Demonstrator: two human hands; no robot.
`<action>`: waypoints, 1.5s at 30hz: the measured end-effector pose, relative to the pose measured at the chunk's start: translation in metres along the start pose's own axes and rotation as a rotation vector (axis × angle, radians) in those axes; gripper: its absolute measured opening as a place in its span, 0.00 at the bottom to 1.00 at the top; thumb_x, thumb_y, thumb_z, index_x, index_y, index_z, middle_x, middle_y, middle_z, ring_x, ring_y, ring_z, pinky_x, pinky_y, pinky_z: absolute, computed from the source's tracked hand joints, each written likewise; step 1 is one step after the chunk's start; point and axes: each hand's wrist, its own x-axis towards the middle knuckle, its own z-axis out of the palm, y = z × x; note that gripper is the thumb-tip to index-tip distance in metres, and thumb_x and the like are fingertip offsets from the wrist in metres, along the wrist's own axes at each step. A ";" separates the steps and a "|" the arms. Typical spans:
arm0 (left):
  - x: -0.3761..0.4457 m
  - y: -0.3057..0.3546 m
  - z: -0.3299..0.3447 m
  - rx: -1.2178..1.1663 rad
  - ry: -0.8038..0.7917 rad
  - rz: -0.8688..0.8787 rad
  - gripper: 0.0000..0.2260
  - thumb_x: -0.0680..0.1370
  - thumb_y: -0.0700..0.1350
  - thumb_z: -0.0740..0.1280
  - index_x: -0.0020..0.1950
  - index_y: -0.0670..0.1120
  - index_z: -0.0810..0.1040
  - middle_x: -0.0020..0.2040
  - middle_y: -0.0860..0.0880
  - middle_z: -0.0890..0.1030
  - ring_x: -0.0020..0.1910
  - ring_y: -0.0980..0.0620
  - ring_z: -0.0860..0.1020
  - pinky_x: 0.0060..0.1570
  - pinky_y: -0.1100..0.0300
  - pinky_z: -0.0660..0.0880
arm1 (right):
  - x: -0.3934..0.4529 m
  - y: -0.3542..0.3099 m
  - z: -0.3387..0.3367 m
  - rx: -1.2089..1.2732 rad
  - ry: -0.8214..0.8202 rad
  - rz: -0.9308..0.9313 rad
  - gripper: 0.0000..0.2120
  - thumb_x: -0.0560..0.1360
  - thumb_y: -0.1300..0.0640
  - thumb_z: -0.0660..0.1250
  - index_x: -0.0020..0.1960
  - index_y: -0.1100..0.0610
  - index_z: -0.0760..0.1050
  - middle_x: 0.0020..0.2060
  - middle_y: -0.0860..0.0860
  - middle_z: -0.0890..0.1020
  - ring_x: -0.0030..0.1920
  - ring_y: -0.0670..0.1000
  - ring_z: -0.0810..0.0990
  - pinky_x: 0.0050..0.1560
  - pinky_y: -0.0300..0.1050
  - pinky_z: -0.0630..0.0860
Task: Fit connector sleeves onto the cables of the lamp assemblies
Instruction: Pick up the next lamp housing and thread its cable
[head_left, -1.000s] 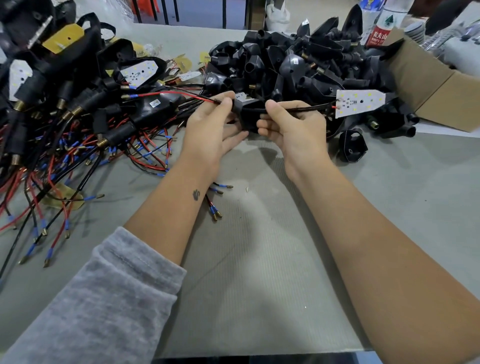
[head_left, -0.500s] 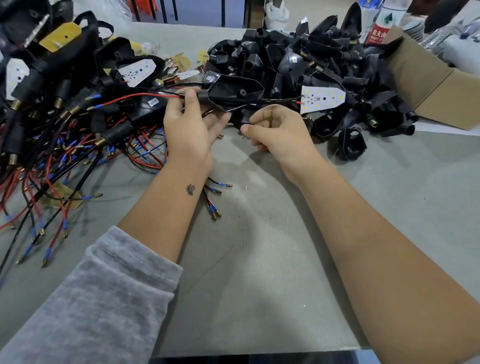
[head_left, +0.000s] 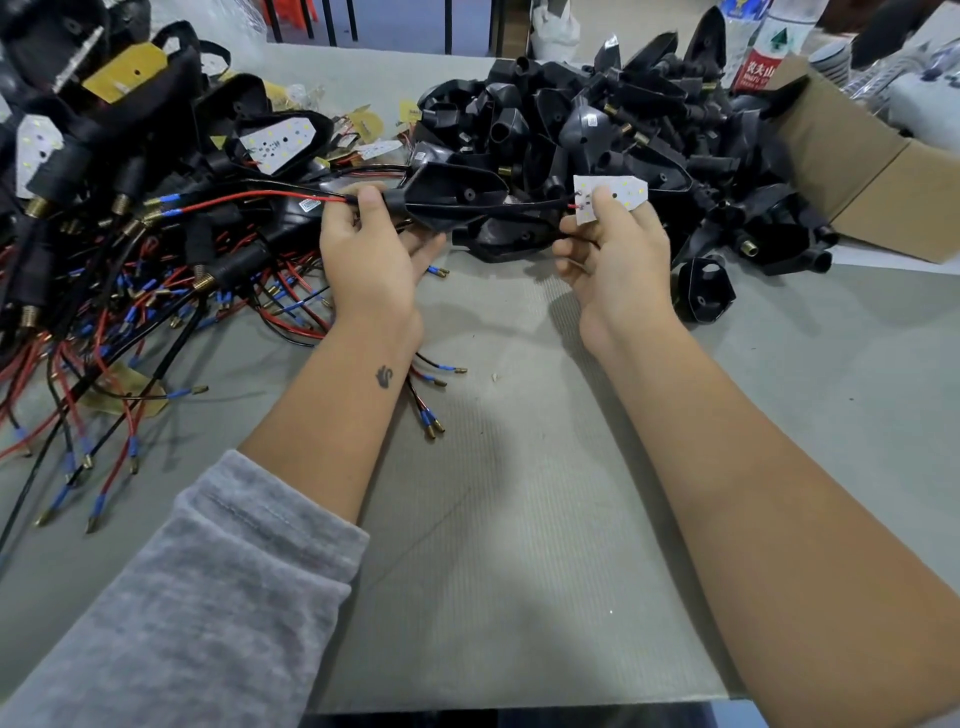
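My left hand (head_left: 371, 249) grips the narrow neck of a black lamp sleeve (head_left: 452, 195), held above the table. A red and black cable (head_left: 249, 196) comes out of the neck and runs left into the pile. On the other side the cable leaves the sleeve's wide mouth and ends at a white LED board (head_left: 613, 195). My right hand (head_left: 615, 260) pinches that board by its lower left corner. Board and sleeve are apart, joined only by the cable.
A heap of loose black sleeves (head_left: 623, 135) lies behind my hands, beside a cardboard box (head_left: 872, 171) at the right. Finished assemblies with red, black and blue-tipped wires (head_left: 104, 270) cover the left. A plastic bottle (head_left: 763, 47) stands at the back.
My left hand has kept its grip on the sleeve's neck. My right hand has gone from the cable up to the LED board and taken hold of it.
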 end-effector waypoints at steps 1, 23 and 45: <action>0.000 0.000 0.000 0.008 -0.008 -0.012 0.09 0.85 0.44 0.54 0.48 0.46 0.72 0.48 0.46 0.80 0.44 0.47 0.84 0.41 0.56 0.81 | 0.000 0.000 -0.001 -0.014 0.014 -0.018 0.04 0.82 0.60 0.60 0.50 0.56 0.73 0.35 0.53 0.78 0.29 0.48 0.75 0.32 0.40 0.70; -0.002 -0.005 0.001 0.052 -0.226 -0.165 0.12 0.84 0.48 0.57 0.54 0.44 0.78 0.45 0.45 0.85 0.46 0.47 0.85 0.43 0.54 0.82 | -0.005 0.002 0.002 -0.351 -0.109 -0.174 0.07 0.74 0.64 0.69 0.39 0.57 0.76 0.33 0.52 0.79 0.29 0.46 0.74 0.31 0.36 0.71; -0.012 -0.005 0.003 0.165 -0.265 -0.104 0.13 0.85 0.50 0.54 0.49 0.48 0.75 0.49 0.44 0.84 0.44 0.48 0.85 0.40 0.58 0.80 | -0.003 0.014 0.006 -0.775 -0.051 -0.381 0.18 0.76 0.54 0.68 0.29 0.49 0.71 0.45 0.51 0.71 0.48 0.43 0.70 0.51 0.34 0.67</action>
